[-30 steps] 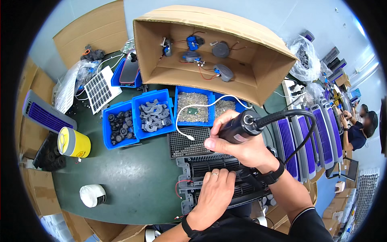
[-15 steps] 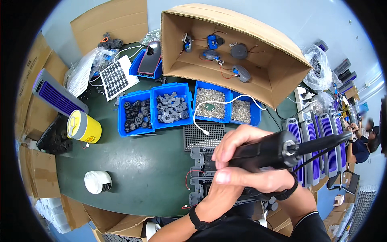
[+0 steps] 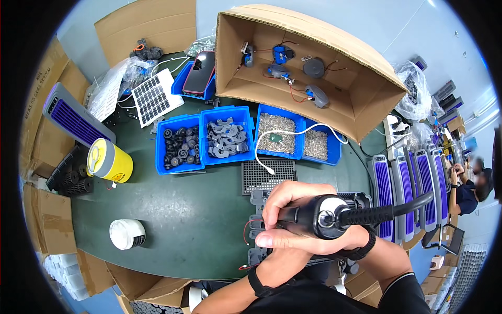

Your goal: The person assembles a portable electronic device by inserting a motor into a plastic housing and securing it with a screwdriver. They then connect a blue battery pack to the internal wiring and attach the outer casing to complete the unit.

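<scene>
Green desk (image 3: 178, 204) carries everything I'm on. Cardboard box (image 3: 348, 97) lies on its side at the far edge, mouth toward me, with wired grey and blue parts (image 3: 315, 68) inside. Row of grey-and-purple slatted units (image 3: 405, 193) stands off to my right; one more slatted unit (image 3: 76, 115) leans at far left. Grey housings (image 3: 256, 256) sit at the near edge, right below my hands, mostly covered. Beyond them, four blue bins (image 3: 229, 158) side by side: black rollers (image 3: 180, 146), grey brackets (image 3: 226, 138), then two of silvery bits (image 3: 277, 123). Black perforated mat (image 3: 266, 175) between bins and housings. Yellow tub (image 3: 111, 161) at left. Black power tool (image 3: 303, 217) is over the housings, cord end up toward me; tip hidden, can't tell if it touches. Right hand (image 3: 324, 244): fingers (image 3: 285, 199) clamped around the tool. Left hand (image 3: 288, 260) is under the right; its fingers are covered, can't tell their state. White round jar (image 3: 125, 234) near left. White cable (image 3: 270, 170) ends at the mat. Thin red wire (image 3: 244, 233) pokes out left of the housings.
</scene>
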### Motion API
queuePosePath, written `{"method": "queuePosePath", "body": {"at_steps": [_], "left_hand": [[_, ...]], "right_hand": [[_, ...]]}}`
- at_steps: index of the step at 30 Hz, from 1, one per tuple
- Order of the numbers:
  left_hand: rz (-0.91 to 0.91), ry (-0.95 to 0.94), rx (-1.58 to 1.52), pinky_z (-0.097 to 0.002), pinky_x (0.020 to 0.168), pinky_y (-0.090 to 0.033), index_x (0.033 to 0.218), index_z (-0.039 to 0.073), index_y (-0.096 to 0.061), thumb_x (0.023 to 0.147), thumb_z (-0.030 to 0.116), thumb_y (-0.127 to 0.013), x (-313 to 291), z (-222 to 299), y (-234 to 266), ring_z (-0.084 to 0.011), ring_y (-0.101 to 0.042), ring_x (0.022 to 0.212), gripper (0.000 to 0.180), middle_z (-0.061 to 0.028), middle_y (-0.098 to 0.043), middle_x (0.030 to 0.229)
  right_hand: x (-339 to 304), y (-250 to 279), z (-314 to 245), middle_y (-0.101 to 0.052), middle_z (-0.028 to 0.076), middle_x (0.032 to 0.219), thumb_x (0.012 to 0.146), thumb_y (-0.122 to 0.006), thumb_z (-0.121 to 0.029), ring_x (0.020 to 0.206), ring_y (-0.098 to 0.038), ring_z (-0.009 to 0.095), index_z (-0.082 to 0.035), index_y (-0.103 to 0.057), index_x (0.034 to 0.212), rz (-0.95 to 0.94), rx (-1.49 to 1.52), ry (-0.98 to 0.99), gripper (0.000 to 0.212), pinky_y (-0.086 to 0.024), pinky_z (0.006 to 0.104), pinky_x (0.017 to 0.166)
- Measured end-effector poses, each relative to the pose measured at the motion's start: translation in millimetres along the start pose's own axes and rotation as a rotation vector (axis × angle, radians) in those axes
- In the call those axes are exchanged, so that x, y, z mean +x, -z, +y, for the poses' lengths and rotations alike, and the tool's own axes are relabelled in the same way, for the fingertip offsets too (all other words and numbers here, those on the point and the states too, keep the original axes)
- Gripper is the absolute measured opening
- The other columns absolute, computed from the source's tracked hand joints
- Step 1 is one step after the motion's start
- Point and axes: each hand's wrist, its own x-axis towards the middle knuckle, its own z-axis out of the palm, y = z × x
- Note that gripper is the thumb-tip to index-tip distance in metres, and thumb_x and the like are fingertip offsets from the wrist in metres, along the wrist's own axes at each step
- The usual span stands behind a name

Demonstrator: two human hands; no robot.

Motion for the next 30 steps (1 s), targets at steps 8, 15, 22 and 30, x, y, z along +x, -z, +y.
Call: {"method": "queuePosePath", "body": {"at_steps": [8, 15, 22, 30], "left_hand": [[-0.158, -0.14, 0.127, -0.0398, 0.081, -0.045, 0.1, 0.003, -0.066, 0.083, 0.004, -0.064, -14.2, 5.6, 19.1, -0.0267, -0.059, 0.092, 0.017, -0.0109, -0.059, 0.094], [-0.109, -0.132, 0.371, -0.0396, 0.081, -0.045, 0.098, 0.004, -0.066, 0.082, 0.004, -0.064, 9.1, 0.1, -3.1, -0.0266, -0.059, 0.092, 0.016, -0.0108, -0.059, 0.093], [-0.273, 0.003, 0.347, -0.0408, 0.09, -0.046, 0.119, 0.0, -0.065, 0.085, 0.004, -0.07, 15.1, 30.8, 26.4, -0.0289, -0.061, 0.102, 0.034, -0.0124, -0.063, 0.107], [-0.152, -0.033, 0.277, -0.0443, 0.1, -0.045, 0.132, 0.006, -0.064, 0.086, 0.008, -0.078, -4.4, 29.5, 51.6, -0.0299, -0.059, 0.115, 0.048, -0.0108, -0.063, 0.121]], "right_hand": [[0.0, -0.7, -3.7, -0.068, 0.002, 0.093, 0.088, -0.089, -0.019, 0.082, -0.062, 0.009, -0.003, -0.069, 0.102, -0.158, 0.164, -0.054, 0.029, -0.051, 0.027, 0.073], [-9.5, 26.2, -30.4, -0.07, 0.008, 0.089, 0.079, -0.091, -0.002, 0.082, -0.069, 0.019, -0.003, -0.068, 0.095, 0.11, 0.127, 0.147, 0.028, -0.055, 0.0369, 0.08], [-25.7, 58.7, -0.3, -0.067, 0.002, 0.092, 0.086, -0.088, -0.001, 0.086, -0.064, 0.01, -0.006, -0.068, 0.097, 0.42, 0.122, 0.125, 0.023, -0.052, 0.0278, 0.077], [-22.3, 61.2, 37.6, -0.067, -0.001, 0.093, 0.086, -0.089, -0.005, 0.085, -0.063, 0.007, -0.007, -0.07, 0.098, 0.433, 0.196, 0.042, 0.023, -0.052, 0.0264, 0.074]]}}
